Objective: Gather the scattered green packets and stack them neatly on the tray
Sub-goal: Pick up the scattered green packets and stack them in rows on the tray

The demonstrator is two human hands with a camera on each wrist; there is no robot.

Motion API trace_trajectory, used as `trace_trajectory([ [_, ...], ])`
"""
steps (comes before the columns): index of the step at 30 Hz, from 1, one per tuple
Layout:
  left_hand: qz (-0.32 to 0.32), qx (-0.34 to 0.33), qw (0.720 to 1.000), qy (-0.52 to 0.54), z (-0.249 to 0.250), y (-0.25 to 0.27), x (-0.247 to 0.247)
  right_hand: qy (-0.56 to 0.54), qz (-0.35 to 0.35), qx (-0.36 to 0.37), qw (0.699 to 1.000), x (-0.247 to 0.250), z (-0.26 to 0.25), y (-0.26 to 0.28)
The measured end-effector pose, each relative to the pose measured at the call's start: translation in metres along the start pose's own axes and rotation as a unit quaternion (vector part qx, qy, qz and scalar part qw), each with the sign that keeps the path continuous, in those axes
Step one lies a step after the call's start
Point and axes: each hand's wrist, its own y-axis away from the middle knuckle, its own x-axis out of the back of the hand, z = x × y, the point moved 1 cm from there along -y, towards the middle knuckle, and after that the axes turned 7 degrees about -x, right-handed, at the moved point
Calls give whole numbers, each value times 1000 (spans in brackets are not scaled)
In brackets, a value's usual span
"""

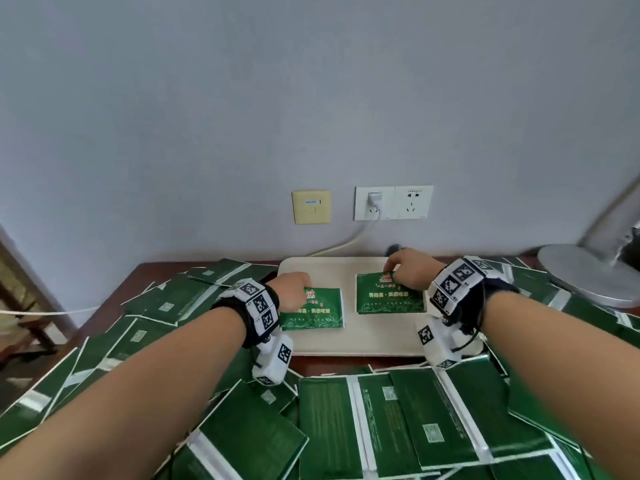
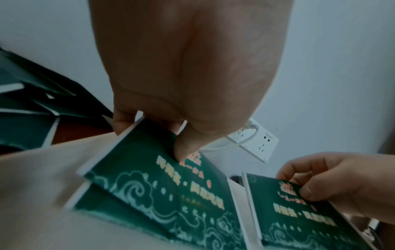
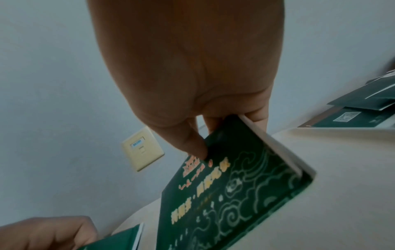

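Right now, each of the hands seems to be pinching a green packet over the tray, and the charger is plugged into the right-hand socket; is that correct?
Nearly. The left hand and right hand each pinch a packet over the tray, but the head view shows the charger in the left socket; the right one is empty.

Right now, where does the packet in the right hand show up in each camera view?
Head: the right-hand packet lies right of centre on the tray, pinched at its far edge.
Left wrist: lower right, beside the left-hand packet.
Right wrist: centre, under the thumb.
Shared landmark: the cream tray.
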Motion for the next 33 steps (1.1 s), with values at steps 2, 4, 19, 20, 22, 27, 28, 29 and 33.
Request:
trace_trajectory([
  [2,0,3,1000,-12,-2,-11,0,7,-5,-1,1000,-3,-1,-12],
  [4,2,4,1000,-22,-3,-20,1,24,-2,0,1000,-6,0,-20],
  [19,-87,-51,988,-116,34,7,-17,114,-45,45,991,-29,0,-2],
  [20,-94,-51,986,-127,36,8,-19,123,-62,49,989,-33,-1,-1],
  [22,-97,-45,984,-143,36,5,-20,143,-81,54,985,-37,-2,-2],
  [27,-95,-3,985,-141,24,-13,-9,148,-75,45,985,-35,-3,-19],
  [28,-91,3,986,-141,21,-19,-7,144,-69,43,986,-34,-3,-24],
  [29,-91,8,986,-142,19,-24,-6,140,-65,41,987,-35,-4,-28],
  [33,-89,11,987,-132,9,-45,-5,136,-50,37,989,-40,-7,-45],
])
